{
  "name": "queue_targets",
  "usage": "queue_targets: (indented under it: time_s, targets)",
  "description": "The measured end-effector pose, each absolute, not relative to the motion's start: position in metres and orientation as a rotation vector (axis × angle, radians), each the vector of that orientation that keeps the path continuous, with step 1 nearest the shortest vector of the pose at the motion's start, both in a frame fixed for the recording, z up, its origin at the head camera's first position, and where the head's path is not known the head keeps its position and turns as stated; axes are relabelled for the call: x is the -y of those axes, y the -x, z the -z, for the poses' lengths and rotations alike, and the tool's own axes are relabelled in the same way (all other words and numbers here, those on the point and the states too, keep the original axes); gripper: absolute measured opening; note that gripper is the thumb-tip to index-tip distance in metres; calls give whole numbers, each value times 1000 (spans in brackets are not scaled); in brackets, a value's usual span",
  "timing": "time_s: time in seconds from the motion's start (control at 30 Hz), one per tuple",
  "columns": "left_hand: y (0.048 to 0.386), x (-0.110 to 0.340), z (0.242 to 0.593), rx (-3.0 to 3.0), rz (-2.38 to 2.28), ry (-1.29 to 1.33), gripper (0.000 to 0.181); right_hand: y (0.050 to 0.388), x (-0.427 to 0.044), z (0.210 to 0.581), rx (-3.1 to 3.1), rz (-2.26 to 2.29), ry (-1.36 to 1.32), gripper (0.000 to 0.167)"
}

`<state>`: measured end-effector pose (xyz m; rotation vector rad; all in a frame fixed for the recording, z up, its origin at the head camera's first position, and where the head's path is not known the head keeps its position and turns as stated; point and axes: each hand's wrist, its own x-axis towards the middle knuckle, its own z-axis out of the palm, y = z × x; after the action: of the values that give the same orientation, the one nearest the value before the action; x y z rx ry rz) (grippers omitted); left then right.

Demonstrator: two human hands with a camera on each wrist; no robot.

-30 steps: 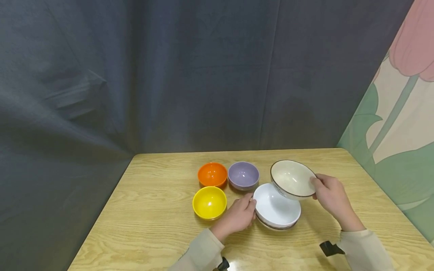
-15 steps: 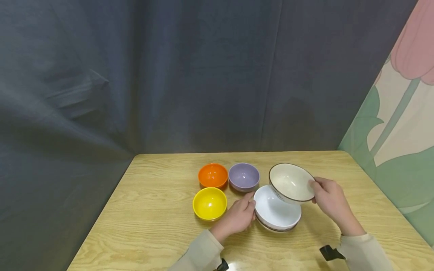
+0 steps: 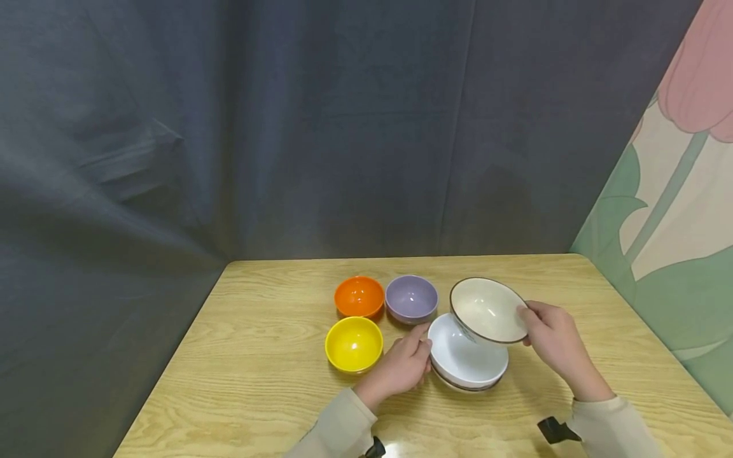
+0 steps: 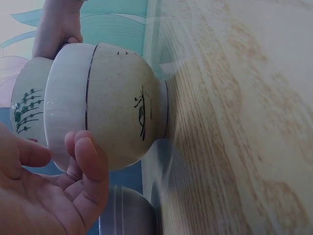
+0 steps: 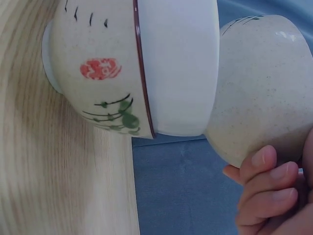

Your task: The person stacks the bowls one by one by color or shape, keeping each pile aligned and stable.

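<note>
At the bottom of the head view, my left hand point(image 3: 397, 366) has its thumb and fingers pinched at the left side of the white bowl point(image 3: 466, 366), which sits in a cream patterned bowl point(image 4: 122, 98) on the counter point(image 3: 246, 356). At lower right, my right hand point(image 3: 555, 343) is clamped on the right rim of a dark-rimmed bowl point(image 3: 487, 312). That raised bowl is the relation that counts: it lies up and left of my right fingers, the nearer ones, tilted, overlapping the white bowl's upper right; I can't tell whether they touch. Being round, it has no long axis.

The right wrist view shows a red seal-like mark point(image 5: 100, 68) on the lower patterned bowl, too unclear for me to read, above green plant painting. I can read no brand.

Farther left sits the yellow bowl point(image 3: 354, 343), then the orange bowl point(image 3: 359, 296) and purple bowl point(image 3: 411, 298), with the dark curtain point(image 3: 343, 140) behind.
</note>
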<state>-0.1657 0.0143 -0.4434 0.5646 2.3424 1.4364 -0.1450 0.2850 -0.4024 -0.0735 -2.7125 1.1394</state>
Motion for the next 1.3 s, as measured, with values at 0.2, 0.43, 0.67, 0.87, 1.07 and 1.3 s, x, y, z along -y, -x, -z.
queue_targets:
  time_s: [0.2, 0.43, 0.67, 0.87, 1.07, 1.3]
  targets:
    - [167, -14, 445, -2350, -1427, -581, 50, 145, -284, 405, 2713, -1138, 56, 45]
    - [168, -14, 445, -2370, -1415, -596, 49, 144, -280, 405, 2732, -1140, 30, 41]
    - [169, -14, 446, -2370, -1429, -619, 48, 143, -275, 406, 2729, -1144, -2, 39]
    - [168, -14, 444, -2372, -1415, -600, 48, 142, -274, 408, 2736, -1160, -18, 40]
    - [167, -14, 442, -2376, -1407, -581, 47, 143, -272, 409, 2737, -1134, -37, 38]
    - [167, -15, 445, -2369, -1419, -566, 45, 140, -267, 412, 2738, -1129, -73, 38]
